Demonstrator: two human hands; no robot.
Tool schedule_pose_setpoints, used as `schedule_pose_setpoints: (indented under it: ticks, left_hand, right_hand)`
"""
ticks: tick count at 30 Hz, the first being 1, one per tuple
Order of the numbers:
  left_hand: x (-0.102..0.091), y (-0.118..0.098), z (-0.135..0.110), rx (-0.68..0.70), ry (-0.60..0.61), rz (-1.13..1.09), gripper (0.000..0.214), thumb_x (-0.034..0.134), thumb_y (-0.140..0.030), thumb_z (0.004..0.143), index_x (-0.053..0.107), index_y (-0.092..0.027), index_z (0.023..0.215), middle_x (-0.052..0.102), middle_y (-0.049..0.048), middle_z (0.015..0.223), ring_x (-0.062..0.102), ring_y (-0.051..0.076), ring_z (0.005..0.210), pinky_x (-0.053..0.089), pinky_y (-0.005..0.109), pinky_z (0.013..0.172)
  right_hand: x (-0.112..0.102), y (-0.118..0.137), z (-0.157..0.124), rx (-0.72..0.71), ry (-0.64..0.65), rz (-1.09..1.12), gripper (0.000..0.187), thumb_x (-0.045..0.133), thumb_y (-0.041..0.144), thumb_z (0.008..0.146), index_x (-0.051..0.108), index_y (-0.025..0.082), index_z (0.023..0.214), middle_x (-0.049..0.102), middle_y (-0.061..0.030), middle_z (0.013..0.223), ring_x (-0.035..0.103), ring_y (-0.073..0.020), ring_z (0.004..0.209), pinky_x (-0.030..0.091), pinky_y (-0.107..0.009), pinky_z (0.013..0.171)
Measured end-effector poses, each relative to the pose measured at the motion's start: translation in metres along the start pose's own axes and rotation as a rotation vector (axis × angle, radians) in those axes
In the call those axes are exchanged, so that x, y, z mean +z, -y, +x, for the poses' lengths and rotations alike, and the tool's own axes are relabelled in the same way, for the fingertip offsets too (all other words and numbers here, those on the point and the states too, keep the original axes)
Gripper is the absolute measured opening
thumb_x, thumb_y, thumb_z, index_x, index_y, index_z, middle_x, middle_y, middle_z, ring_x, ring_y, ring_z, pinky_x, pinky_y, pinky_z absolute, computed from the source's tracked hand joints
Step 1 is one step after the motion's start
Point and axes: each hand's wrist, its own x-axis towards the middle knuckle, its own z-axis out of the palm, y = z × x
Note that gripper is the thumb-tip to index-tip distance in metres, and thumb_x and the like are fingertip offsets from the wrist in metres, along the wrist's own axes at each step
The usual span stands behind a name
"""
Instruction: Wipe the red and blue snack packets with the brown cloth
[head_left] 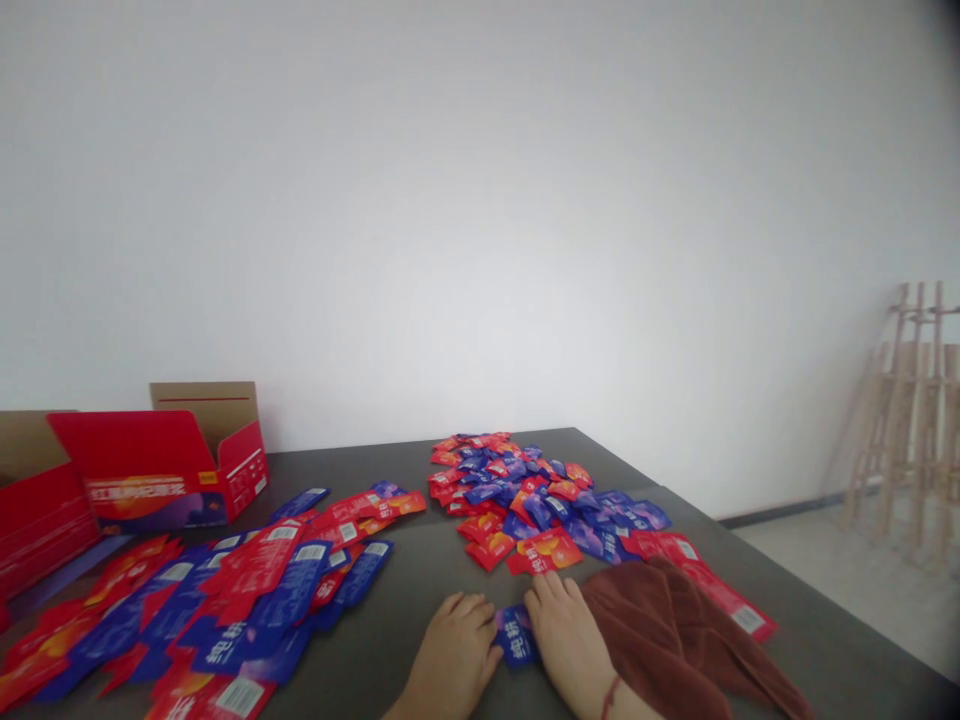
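My left hand (454, 655) and my right hand (566, 640) lie palm down on the dark grey table (382, 650), with a small blue packet (516, 636) between them. Both hands touch its sides, and neither visibly grips it. A brown towel (667, 640) lies bunched against my right hand. Just beyond my fingers spreads a heap of red and blue packets (525, 500). A larger heap of bigger red and blue packets (210, 610) lies to the left of my left hand.
Two open red cardboard boxes (161, 470) stand at the table's far left. The table's right edge runs diagonally down to a pale floor (847, 590). Wooden easels (900, 430) lean against the white wall (480, 220) at the right.
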Motion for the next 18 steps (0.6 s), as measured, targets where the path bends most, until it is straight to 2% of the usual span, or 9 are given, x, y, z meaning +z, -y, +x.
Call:
schedule_pose_setpoints:
  ticks: [5, 13, 16, 18]
  left_hand:
    - [0.0, 0.002, -0.003, -0.001, 0.007, 0.019, 0.027, 0.056, -0.023, 0.09, 0.064, -0.022, 0.116, 0.064, 0.0049, 0.122, 0.052, 0.024, 0.118, 0.034, 0.041, 0.104]
    - [0.008, 0.002, 0.001, 0.0, 0.043, 0.018, 0.032, 0.057, -0.024, 0.087, 0.063, -0.018, 0.118, 0.063, 0.0081, 0.124, 0.052, 0.026, 0.119, 0.033, 0.042, 0.104]
    - [0.007, 0.002, -0.001, -0.003, 0.041, 0.009, 0.033, 0.056, -0.025, 0.087, 0.062, -0.018, 0.119, 0.062, 0.0081, 0.125, 0.052, 0.026, 0.118, 0.034, 0.041, 0.104]
    - [0.005, 0.002, -0.001, 0.001, 0.051, 0.005, 0.034, 0.056, -0.027, 0.088, 0.062, -0.018, 0.121, 0.063, 0.0081, 0.125, 0.053, 0.026, 0.118, 0.036, 0.04, 0.102]
  right_hand:
    - [0.005, -0.011, -0.003, 0.029, -0.015, 0.092, 0.018, 0.051, 0.009, 0.088, 0.064, 0.02, 0.08, 0.062, -0.0055, 0.085, 0.053, -0.023, 0.085, 0.036, -0.036, 0.077]
    - [0.018, 0.034, -0.005, -0.097, -0.045, 0.151, 0.019, 0.048, 0.008, 0.088, 0.063, 0.018, 0.085, 0.059, -0.0058, 0.089, 0.052, -0.0212, 0.086, 0.039, -0.034, 0.077]
    - [0.01, 0.022, -0.009, -0.12, -0.02, 0.26, 0.012, 0.057, 0.015, 0.085, 0.064, 0.023, 0.09, 0.06, -0.0024, 0.092, 0.053, -0.0204, 0.087, 0.04, -0.032, 0.077]
    - [0.004, 0.004, -0.015, -0.115, -0.025, 0.326, 0.019, 0.061, 0.019, 0.083, 0.064, 0.026, 0.101, 0.062, -0.0005, 0.099, 0.053, -0.0205, 0.091, 0.04, -0.032, 0.079]
